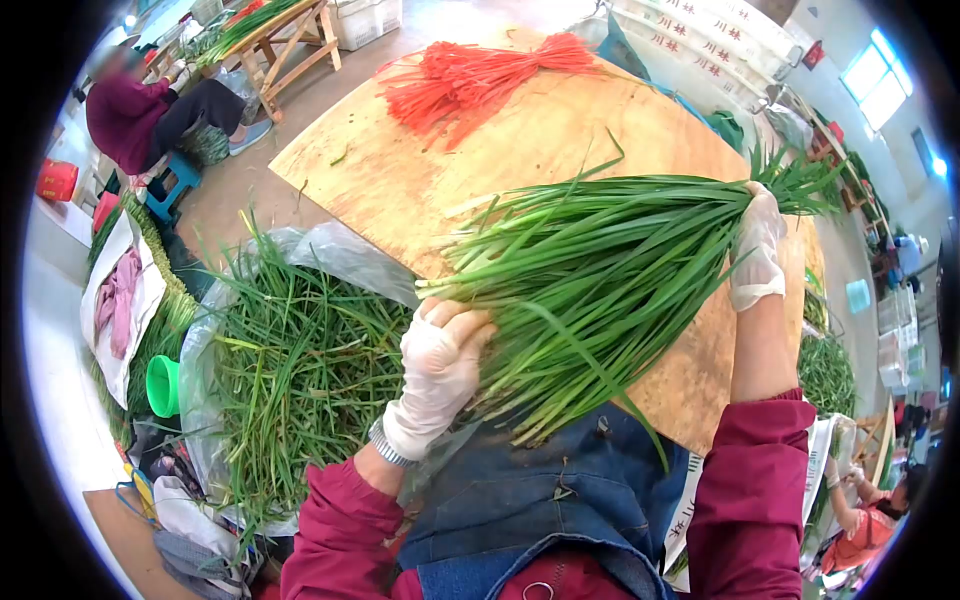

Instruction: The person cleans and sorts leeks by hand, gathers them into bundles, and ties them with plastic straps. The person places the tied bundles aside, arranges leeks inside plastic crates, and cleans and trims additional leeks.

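A large bunch of garlic chives (610,250) lies slanted over the wooden board (350,190), pale stem ends to the left and leaf tips to the right. My gloved right hand (760,245) is closed round the bunch near the leaf tips. At the lower left of the stem ends is my gloved left hand (437,365), its fingers curled in against the stems; the exact grip is partly hidden. Several loose leaves hang past the board's near edge, over my blue apron (530,490).
Red ties (490,80) lie at the board's far side. A clear plastic bag (350,250) of loose green leaves (300,360) stands at left, beside a green cup (162,385). One person (125,115) sits at far left, another (865,525) at lower right. White crates (700,45) stand behind.
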Motion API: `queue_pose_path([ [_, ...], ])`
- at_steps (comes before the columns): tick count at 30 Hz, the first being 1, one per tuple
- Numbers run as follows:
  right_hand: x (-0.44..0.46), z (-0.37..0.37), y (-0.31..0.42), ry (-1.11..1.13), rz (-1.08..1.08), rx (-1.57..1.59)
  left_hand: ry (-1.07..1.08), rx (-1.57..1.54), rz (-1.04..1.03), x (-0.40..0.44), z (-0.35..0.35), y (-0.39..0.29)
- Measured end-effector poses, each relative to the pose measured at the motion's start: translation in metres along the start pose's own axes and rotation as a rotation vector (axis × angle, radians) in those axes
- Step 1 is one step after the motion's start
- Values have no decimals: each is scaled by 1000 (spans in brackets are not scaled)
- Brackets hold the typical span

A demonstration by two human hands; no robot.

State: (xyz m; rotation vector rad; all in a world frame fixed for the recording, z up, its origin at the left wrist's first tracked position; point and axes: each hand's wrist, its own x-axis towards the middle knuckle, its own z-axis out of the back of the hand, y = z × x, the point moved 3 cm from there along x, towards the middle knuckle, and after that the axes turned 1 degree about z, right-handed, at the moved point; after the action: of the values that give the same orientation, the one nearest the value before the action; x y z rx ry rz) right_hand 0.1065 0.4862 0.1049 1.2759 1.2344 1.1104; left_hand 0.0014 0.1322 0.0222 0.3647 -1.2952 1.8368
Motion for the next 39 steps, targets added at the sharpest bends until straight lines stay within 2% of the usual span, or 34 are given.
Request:
queue_pose_path([
  [3, -5, -3, -2, 11, -34, 22, 35, -93, 224, -13, 26, 2],
  [4, -6, -3, -1, -1, -42, 11, -1, -105, 237, -17, 39, 3],
  [5, -9, -3, 1, -14, -49, 0, 32, -44, 302, -22, 55, 5],
  [7, -9, -1, 1, -6, -39, 16, 16, 181, 295, -38, 90, 13],
  [8, -3, -1, -2, -7, -28, 26, 28, 244, 427, -53, 111, 22],
  [10, -1, -1, -2, -52, -30, 20, -82, 412, 503, -83, 148, 43],
  [11, -2, -1, -1, -33, -18, 9, 47, 730, 464, -101, 166, 58],
  [13, -3, 0, 0, 9, 8, -15, 566, 1159, 700, -124, 173, 70],
  [14, -2, 1, 0, 57, 14, 12, 485, 1075, 615, -117, 158, 56],
  [15, -1, 2, -1, 66, 24, 24, 319, 897, 380, -102, 139, 36],
  [18, -6, 1, 6, 54, 16, 65, 229, 424, 91, -42, 76, -14],
  [19, -9, 0, 9, 31, 29, 61, 169, 369, 12, -27, 57, -20],
  [21, -13, 1, 13, -21, 54, 52, 195, 491, -99, -12, 27, -13],
  [23, -7, 3, 10, -26, 55, 72, 357, 628, -99, -13, 8, 2],
  [24, -4, 3, 9, -25, 51, 74, 298, 611, -160, -13, 9, 6],
  [26, -5, 3, 10, -42, 42, 74, 283, 568, -112, -26, 38, 12],
  [29, -7, 5, 8, -16, 56, 25, 348, 848, 137, -66, 82, 50],
  [31, -8, 3, 4, 23, 37, 59, 243, 752, 49, -62, 84, 31],
  [35, -4, 2, 6, -13, 29, 78, 150, 285, 93, -17, 36, -18],
  [37, -8, 2, 11, -97, 43, 67, 145, 300, 73, -4, 8, -11],
  [38, -7, 2, 10, -40, 51, 102, 100, 291, -18, -1, -1, -3],
  [39, -6, 4, 10, -21, 55, 100, 155, 287, -33, -6, -2, 1],
])
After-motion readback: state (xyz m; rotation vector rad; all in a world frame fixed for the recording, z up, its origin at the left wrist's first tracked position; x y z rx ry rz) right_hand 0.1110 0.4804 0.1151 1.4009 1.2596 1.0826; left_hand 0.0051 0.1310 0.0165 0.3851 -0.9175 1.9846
